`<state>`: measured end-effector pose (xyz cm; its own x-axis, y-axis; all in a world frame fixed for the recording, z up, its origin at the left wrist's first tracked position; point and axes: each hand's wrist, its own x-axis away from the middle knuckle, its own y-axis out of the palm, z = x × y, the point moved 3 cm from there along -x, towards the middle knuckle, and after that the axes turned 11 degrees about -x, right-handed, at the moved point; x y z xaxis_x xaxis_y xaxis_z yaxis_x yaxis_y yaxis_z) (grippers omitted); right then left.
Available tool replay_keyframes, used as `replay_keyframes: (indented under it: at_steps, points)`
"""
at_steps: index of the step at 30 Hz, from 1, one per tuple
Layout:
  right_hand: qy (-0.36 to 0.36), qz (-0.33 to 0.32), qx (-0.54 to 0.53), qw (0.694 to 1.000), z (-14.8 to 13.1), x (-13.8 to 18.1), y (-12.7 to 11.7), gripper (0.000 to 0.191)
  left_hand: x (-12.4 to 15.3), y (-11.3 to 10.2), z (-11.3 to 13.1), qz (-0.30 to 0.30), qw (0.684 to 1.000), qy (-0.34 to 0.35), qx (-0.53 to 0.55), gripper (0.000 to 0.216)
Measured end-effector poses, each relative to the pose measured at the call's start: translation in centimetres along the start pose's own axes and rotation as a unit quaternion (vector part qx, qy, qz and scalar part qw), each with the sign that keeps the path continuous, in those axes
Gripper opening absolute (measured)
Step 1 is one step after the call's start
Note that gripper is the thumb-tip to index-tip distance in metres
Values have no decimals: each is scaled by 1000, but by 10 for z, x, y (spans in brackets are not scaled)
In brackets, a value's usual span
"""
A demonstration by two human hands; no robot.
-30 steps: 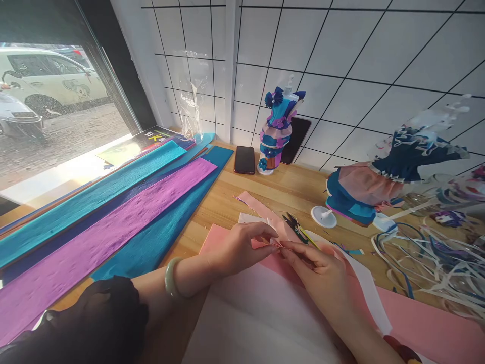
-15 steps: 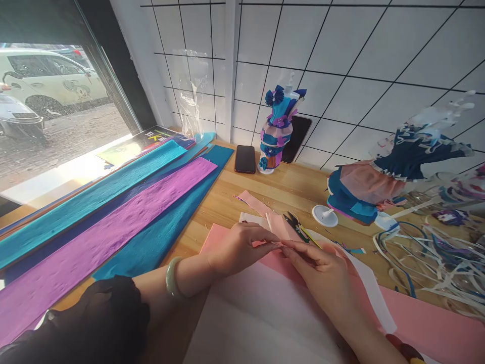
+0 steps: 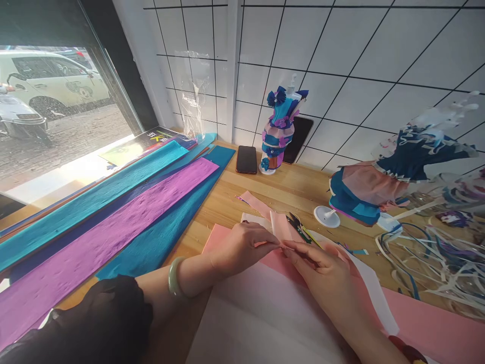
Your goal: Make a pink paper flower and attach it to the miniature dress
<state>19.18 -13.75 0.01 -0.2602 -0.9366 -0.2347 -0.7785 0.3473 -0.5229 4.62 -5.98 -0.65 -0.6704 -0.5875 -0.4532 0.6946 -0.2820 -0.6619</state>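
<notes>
My left hand (image 3: 242,246) and my right hand (image 3: 322,268) meet over a pink sheet (image 3: 417,318) on the wooden table (image 3: 288,187). Both pinch a thin pink crepe paper strip (image 3: 265,210) between thumb and fingers; the strip runs away from me across the table. A pale green bangle (image 3: 173,277) circles my left wrist. Scissors with dark blades (image 3: 299,227) lie just behind my fingertips. A white sheet (image 3: 261,313) lies under my forearms.
Long teal and purple crepe sheets (image 3: 113,222) cover the left side by the window. A phone (image 3: 246,159) lies flat near a small dressed mannequin (image 3: 280,129); a second phone leans on the tiled wall. A tipped paper-dress mannequin (image 3: 379,184), a white stand (image 3: 326,216) and paper offcuts (image 3: 435,253) fill the right.
My hands stay pinched on the pink strip, with only small finger shifts; the strip's near fold has lifted slightly. The view has drifted a little.
</notes>
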Motion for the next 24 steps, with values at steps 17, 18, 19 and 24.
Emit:
replay_keyframes:
  at_steps: [17, 18, 19, 24]
  points:
    - [13, 0, -26, 1000, 3, 0, 1, 16, 0, 4, -2, -40, 986, -117, 112, 12]
    - [23, -2, -32, 999, 4, 0, 1, 17, 0, 3, -2, -38, 987, -112, 108, 12]
    - [32, -4, -40, 999, 5, 1, 1, 17, 0, 3, -2, -36, 988, -107, 105, 13]
    - [60, -6, -68, 996, 6, 0, 1, 15, 0, 3, -2, -25, 989, -102, 106, 12]
